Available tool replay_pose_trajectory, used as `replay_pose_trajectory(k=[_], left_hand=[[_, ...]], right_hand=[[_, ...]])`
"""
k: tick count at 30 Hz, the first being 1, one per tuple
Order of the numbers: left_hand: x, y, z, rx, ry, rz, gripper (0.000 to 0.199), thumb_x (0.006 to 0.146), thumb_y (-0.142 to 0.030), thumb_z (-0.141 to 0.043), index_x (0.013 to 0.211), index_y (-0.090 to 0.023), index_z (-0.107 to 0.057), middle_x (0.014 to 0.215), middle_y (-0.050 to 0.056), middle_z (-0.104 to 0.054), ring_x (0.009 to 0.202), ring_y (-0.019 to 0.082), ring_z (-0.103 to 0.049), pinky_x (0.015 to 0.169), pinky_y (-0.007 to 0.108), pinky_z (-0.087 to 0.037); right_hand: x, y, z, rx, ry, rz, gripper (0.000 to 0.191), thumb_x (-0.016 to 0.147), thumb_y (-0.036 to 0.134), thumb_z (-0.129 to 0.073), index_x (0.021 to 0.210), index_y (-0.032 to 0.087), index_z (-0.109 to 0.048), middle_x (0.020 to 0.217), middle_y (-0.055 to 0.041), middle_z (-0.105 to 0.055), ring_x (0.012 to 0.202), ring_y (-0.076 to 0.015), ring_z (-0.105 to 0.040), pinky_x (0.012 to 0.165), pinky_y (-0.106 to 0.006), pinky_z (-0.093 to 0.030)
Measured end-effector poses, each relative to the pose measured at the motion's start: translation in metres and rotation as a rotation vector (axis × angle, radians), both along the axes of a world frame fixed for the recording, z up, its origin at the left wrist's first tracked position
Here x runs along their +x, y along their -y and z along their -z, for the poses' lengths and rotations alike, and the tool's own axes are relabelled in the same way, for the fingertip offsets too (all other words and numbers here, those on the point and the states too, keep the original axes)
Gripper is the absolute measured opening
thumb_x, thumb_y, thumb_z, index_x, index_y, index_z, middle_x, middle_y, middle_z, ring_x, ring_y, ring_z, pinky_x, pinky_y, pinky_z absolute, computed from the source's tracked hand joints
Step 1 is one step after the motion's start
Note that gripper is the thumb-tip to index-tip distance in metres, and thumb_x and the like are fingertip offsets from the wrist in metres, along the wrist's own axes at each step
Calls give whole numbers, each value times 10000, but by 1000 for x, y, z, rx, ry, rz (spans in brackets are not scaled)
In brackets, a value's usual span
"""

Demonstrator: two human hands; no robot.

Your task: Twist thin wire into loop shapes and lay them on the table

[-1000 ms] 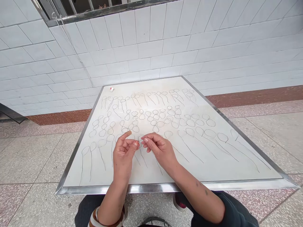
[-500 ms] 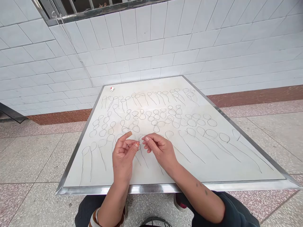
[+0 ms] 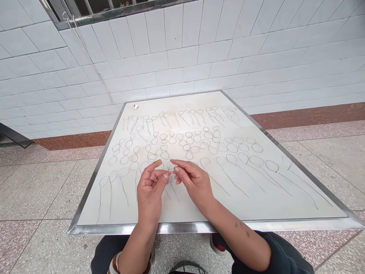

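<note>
Near the front edge of the table, my left hand (image 3: 150, 195) pinches a thin wire (image 3: 156, 177) between thumb and fingertips. Part of a small curve of that wire shows beside the left fingers; the rest is hidden. My right hand (image 3: 197, 185) is closed in a pinch at the same wire, its fingertips almost touching the left thumb. Around and beneath both hands lie wires with a single loop and a long tail, such as a looped wire (image 3: 272, 166) on the right. Farther back are double-looped wires (image 3: 189, 150), shaped like figure eights.
A white table (image 3: 94, 205) with a metal rim stands against a tiled wall (image 3: 182, 57). Along its far side runs a row of looped wires (image 3: 200, 114) with tails. A small white and red object (image 3: 136, 107) sits at the back left corner.
Both hands stay together over the table. The right fingertips have shifted slightly and the right index finger is straighter. The lying wires look the same.
</note>
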State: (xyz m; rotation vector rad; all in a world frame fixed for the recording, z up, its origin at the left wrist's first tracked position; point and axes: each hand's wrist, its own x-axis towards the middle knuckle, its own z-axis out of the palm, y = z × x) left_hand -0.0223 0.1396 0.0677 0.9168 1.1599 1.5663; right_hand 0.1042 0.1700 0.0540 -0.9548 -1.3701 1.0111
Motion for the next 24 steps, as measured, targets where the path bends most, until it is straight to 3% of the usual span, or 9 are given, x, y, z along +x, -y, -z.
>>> replay_pose_trajectory(k=[10, 16, 20, 24], left_hand=[[3, 2, 1, -1, 27, -33, 439, 722, -222, -788, 1135, -239, -640, 807, -25, -674, 778, 95, -612, 846, 248, -460], [-4, 1, 0, -14, -62, -62, 398, 760, -234, -756, 1139, -249, -633, 786, -32, -660, 751, 87, -583, 798, 229, -448], [-11, 0, -4, 7, -116, -44, 410, 770, -230, -738, 1159, -259, -609, 779, -33, -650, 748, 93, -563, 788, 235, -452], [-13, 1, -8, 2, -204, -34, 384, 785, -251, -716, 1153, -275, -608, 776, -41, -633, 692, 82, -533, 728, 219, -445]], right_hand=[[-2, 2, -1, 68, 110, 64, 278, 883, 233, -584, 1129, 286, -702, 803, 13, -641, 514, -66, -602, 520, -209, -570], [-2, 0, 3, 269, 310, 68, 317, 925, 172, -506, 1178, 264, -672, 705, 11, -585, 592, -106, -572, 550, -233, -523], [-1, -2, 7, 374, 338, 24, 363, 959, 153, -421, 1227, 284, -629, 855, -30, -599, 765, -134, -601, 654, -269, -537], [-4, 0, 6, 291, 231, -106, 352, 998, 177, -352, 1237, 293, -583, 944, -29, -632, 864, -127, -637, 790, -298, -548]])
